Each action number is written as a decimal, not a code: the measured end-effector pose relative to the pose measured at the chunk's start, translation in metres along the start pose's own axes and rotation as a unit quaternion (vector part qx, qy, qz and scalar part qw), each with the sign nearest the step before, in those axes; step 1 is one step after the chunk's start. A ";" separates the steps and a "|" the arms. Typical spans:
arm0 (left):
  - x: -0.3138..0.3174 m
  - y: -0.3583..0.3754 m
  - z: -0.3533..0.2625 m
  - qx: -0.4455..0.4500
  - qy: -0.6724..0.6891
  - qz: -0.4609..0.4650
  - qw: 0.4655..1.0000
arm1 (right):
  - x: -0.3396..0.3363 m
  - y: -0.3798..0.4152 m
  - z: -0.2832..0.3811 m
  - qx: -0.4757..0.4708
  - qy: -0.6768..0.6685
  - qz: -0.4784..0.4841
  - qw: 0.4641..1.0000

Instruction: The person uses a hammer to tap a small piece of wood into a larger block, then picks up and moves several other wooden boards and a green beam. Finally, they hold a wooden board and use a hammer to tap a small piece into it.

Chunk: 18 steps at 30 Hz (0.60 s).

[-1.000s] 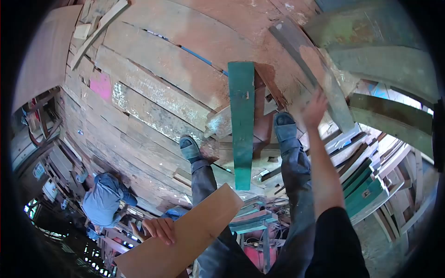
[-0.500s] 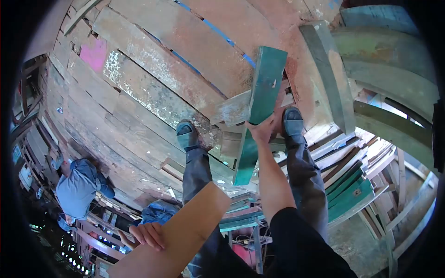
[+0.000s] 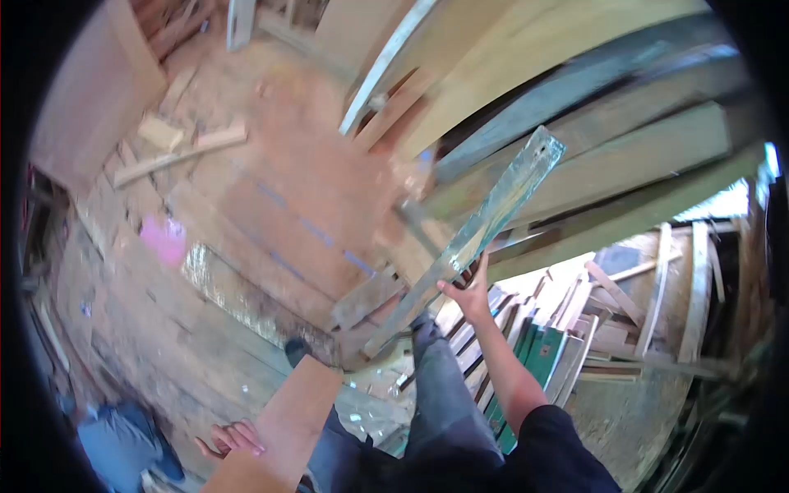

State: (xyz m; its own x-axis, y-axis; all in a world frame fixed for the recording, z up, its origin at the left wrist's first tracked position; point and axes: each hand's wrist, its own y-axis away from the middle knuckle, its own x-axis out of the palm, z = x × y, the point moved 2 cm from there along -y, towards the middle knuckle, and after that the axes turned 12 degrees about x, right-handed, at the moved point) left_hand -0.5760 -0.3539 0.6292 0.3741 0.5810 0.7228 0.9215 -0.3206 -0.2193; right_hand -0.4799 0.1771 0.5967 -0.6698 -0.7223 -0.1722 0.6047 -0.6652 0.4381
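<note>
My right hand (image 3: 470, 294) is closed around a long green-painted plank (image 3: 503, 200), which is raised and tilted up to the right. Its paint looks worn, with bare wood along the face turned to me. At the lower left, my left hand (image 3: 236, 438) grips the edge of a smooth light-brown board (image 3: 289, 421). Its fingers lie over the board's face, while the rest of that arm is hidden beneath it. The two pieces are held apart from each other.
Long curved boards (image 3: 657, 152) lean at the right. Below them, several planks, some green (image 3: 538, 361), lie stacked by my leg. A wood strip (image 3: 177, 162) rests on the plank floor (image 3: 164, 320). Another person (image 3: 123, 448) is at the lower left.
The green plank has been lifted and turned, its far end swinging up to the right in my right hand. My view has swung right. The brown board stays in my left hand.
</note>
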 end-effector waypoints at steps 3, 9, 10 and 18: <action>0.005 -0.036 -0.070 0.010 0.017 0.037 0.999 | -0.014 0.080 0.103 -0.066 -0.074 -0.030 0.995; 0.038 -0.134 -0.157 0.001 0.019 0.083 0.996 | -0.041 0.193 0.188 -0.168 -0.169 -0.106 0.965; 0.044 -0.146 -0.163 -0.004 0.016 0.086 0.996 | -0.052 0.200 0.182 -0.170 -0.190 -0.111 0.961; 0.101 -0.211 -0.168 -0.061 0.004 0.162 0.985 | -0.096 0.261 0.165 -0.192 -0.522 -0.215 0.803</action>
State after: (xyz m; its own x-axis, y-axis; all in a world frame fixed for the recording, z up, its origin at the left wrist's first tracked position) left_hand -0.7504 -0.3537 0.8586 0.6451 0.4279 0.6330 0.7342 -0.5764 -0.3587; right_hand -0.3292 0.1040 0.8728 -0.7275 0.0075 0.6860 0.1755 -0.9646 0.1967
